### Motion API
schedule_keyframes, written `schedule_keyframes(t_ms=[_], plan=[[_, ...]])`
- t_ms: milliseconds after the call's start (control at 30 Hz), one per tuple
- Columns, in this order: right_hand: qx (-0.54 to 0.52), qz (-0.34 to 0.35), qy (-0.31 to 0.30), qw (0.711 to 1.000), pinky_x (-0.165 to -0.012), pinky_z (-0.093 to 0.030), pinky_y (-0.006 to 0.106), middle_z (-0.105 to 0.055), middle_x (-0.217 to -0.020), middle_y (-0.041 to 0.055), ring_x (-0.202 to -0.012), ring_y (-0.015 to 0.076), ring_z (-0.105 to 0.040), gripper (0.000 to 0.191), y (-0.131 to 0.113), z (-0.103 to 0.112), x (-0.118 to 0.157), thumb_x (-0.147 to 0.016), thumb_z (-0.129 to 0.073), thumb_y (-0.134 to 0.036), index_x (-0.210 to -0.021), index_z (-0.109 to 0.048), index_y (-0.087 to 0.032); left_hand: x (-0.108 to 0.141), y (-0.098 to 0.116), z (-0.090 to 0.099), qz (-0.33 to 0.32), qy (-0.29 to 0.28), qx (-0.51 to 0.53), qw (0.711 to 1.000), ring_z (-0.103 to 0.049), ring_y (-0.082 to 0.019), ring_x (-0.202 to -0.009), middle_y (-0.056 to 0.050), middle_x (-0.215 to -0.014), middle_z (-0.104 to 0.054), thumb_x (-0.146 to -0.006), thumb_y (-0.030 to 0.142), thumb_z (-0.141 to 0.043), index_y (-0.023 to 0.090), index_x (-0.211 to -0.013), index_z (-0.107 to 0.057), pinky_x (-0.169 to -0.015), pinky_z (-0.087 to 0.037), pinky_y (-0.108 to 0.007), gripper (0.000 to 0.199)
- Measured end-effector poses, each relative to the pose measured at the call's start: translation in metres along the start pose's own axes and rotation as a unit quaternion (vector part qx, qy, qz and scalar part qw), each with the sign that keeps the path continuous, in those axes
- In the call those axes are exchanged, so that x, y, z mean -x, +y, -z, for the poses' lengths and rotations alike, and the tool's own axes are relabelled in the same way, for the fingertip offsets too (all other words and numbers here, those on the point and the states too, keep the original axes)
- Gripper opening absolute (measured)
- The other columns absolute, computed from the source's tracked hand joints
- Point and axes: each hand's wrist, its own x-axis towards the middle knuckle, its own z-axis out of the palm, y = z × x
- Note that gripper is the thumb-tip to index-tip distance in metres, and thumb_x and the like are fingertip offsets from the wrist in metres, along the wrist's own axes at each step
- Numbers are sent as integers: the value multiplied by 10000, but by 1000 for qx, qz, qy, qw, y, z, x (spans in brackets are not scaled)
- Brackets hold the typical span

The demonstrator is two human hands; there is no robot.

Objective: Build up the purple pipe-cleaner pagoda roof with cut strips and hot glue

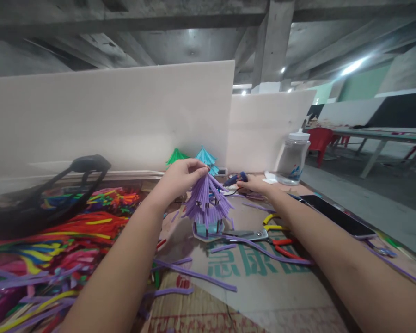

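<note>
A small two-tiered pagoda [208,203] made of purple fuzzy strips stands upright on the cardboard, with a light blue wall low down. My left hand [185,178] pinches its top tip between thumb and fingers. To the right of the roof, my right hand [254,184] is closed on the end of a dark blue tool [235,179], which resembles a glue gun and points left. Scissors with yellow handles [254,235] lie just right of the pagoda's base, and red-handled pliers [284,247] are beside them under my right forearm.
Green [176,156] and blue cone roofs [205,157] stand behind. Colourful strips [86,226] and a black strap-like object [90,163] fill the left. A clear bottle [293,159] and a phone [336,215] are at the right. White boards [125,115] border the back.
</note>
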Motion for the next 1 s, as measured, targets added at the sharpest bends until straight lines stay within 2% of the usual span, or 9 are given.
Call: schedule_keyframes(t_ms=[167,367,467,567,667,733,833,933,1000], plan=[[52,-24,-22,998,-870,-541,437,-602,-1247,87,-1047,236,-622,353,2,1,5,-944,-595,-367,-1238,-587,-171,0,0,0,-4,0,-3,1000,-655,-186,-854,-50,-924,-744,-874,398,-578,159,-944,-724,-749,-485,-261,290],[118,-26,1,993,-875,-540,439,-597,-1257,93,-1050,228,-621,350,-3,9,13,-948,-591,-359,-1247,-581,-178,0,-2,-1,-4,11,-6,1000,-643,-184,-821,-51,-890,-737,-867,411,-588,150,-927,-724,-694,-467,-252,300],[146,-34,8,989,-870,-543,437,-599,-1251,90,-1041,220,-624,346,-2,20,21,-949,-590,-358,-1246,-579,-179,0,-4,-1,-13,13,-6,1000,-637,-183,-817,-49,-877,-732,-867,428,-587,150,-922,-725,-682,-459,-248,315],[171,-43,39,984,-818,-526,404,-652,-1122,121,-968,242,-635,345,-5,35,40,-917,-618,-374,-1168,-611,-136,0,-5,-2,-11,10,6,1000,-632,-178,-801,-47,-872,-728,-862,429,-590,152,-923,-725,-675,-451,-246,315],[178,10,49,983,-759,-466,338,-691,-966,128,-910,258,-630,278,-20,41,70,-901,-595,-388,-1015,-653,-141,-1,-7,-2,-7,6,20,1000,-623,-170,-772,-43,-858,-723,-857,435,-594,152,-925,-724,-666,-438,-247,319],[161,82,6,984,-742,-447,298,-703,-965,84,-889,221,-628,249,-35,34,92,-923,-544,-389,-990,-669,-184,-1,-7,-2,-6,6,23,1000,-616,-165,-757,-40,-848,-718,-854,433,-599,151,-925,-724,-659,-429,-248,316],[135,167,-75,974,-740,-440,260,-708,-1058,43,-897,183,-633,202,-55,14,120,-893,-581,-339,-1030,-693,-241,0,-5,-2,4,7,18,1000,-599,-155,-723,-37,-821,-708,-852,426,-602,150,-920,-725,-632,-414,-244,310],[140,176,-89,970,-660,-414,272,-715,-946,50,-789,186,-622,187,-55,3,128,-892,-567,-346,-978,-687,-230,1,-4,-1,12,6,22,1000,-584,-145,-695,-33,-811,-702,-852,431,-603,153,-926,-725,-614,-407,-240,312],[146,166,-83,972,-619,-390,277,-704,-860,55,-734,191,-604,179,-45,6,124,-889,-559,-345,-918,-674,-210,1,-4,-1,12,4,24,1000,-582,-144,-692,-35,-817,-702,-851,435,-605,154,-932,-724,-616,-412,-241,316]])
